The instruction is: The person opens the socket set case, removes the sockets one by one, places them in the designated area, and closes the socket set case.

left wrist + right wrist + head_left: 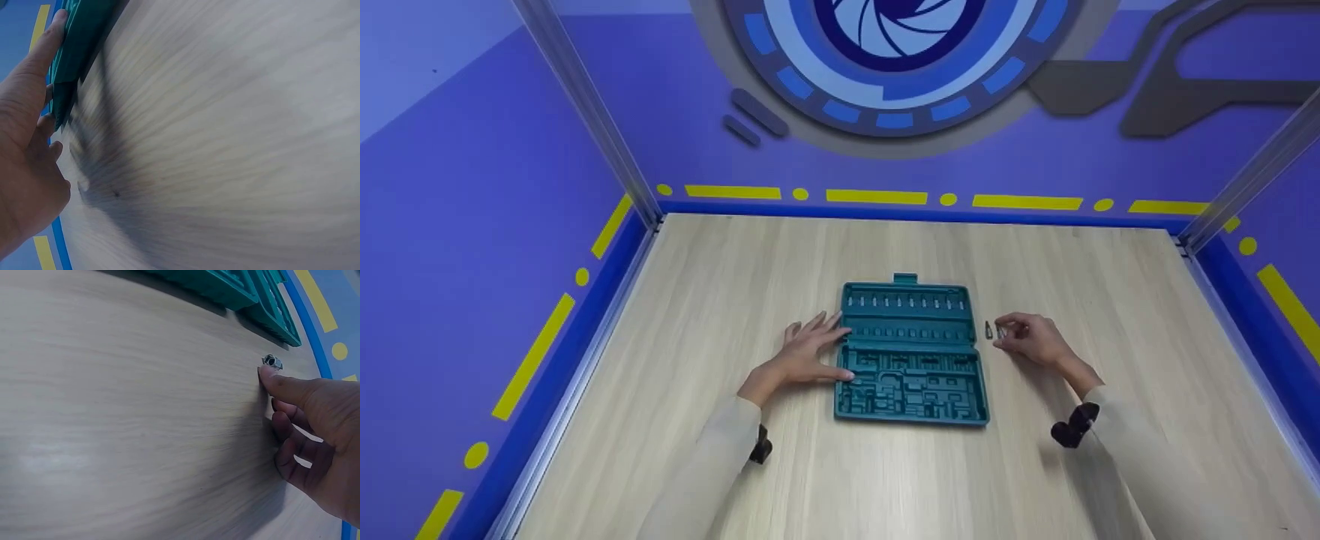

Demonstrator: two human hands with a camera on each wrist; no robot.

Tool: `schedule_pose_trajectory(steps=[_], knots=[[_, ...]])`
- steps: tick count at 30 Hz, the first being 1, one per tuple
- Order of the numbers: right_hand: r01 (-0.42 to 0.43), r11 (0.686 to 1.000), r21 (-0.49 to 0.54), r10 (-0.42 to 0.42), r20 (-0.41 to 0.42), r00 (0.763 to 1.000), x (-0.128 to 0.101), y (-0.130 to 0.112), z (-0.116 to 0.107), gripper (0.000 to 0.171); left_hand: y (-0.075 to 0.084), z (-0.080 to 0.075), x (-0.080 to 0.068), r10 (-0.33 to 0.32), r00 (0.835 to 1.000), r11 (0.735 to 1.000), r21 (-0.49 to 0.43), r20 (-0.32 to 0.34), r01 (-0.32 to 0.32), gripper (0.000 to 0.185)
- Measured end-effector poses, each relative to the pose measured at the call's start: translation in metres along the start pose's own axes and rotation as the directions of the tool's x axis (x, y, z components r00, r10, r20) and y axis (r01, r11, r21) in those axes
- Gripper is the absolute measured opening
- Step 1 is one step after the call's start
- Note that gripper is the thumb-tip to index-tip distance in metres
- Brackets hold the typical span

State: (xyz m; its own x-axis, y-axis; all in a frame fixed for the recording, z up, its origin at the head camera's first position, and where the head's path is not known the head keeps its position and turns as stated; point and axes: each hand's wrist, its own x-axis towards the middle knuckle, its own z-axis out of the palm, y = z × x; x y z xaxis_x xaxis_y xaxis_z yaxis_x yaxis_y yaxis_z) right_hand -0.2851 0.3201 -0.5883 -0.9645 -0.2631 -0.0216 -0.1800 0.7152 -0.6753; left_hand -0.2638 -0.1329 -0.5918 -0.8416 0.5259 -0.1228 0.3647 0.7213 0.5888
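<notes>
Fingers of the left hand (808, 352) lie flat and spread against the left edge of the open teal tool case (913, 349). Just right of the case, the right hand (1033, 338) pinches a small metal socket (272, 361) on the wooden table (720, 277), a dark bit (988, 330) lying beside it.

tool case (911, 352): teal moulded plastic, matt with slight sheen, ribbed slots | small bit (272, 361): bright metal, shiny, faceted | second bit (988, 330): dark, finish too small to tell | tabletop (735, 285): pale wood-grain, smooth, satin | sleeves (712, 457): light cloth, matt | corner posts (585, 105): brushed metal
</notes>
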Motion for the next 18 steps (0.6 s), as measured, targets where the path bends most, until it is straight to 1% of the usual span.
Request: schedule_pose_trajectory(steps=[3,11,18], knots=[[0.007,1.000,-0.015,-0.007,-0.005,1.000,0.0014,-0.0010,-0.0008,0.038,0.0000,0.0007,0.0005,-0.004,1.000,1.000,-0.012,0.001,0.004,0.090],[0.010,1.000,0.018,-0.011,0.041,0.999,0.0034,-0.0021,-0.0025,0.040,-0.0018,0.0011,0.0002,-0.006,1.000,1.000,-0.004,0.004,0.006,0.091],[0.016,1.000,0.024,-0.017,0.040,0.999,0.0045,-0.0013,-0.0014,0.036,-0.0033,0.0012,0.0008,-0.004,1.000,1.000,0.002,0.001,0.004,0.091]])
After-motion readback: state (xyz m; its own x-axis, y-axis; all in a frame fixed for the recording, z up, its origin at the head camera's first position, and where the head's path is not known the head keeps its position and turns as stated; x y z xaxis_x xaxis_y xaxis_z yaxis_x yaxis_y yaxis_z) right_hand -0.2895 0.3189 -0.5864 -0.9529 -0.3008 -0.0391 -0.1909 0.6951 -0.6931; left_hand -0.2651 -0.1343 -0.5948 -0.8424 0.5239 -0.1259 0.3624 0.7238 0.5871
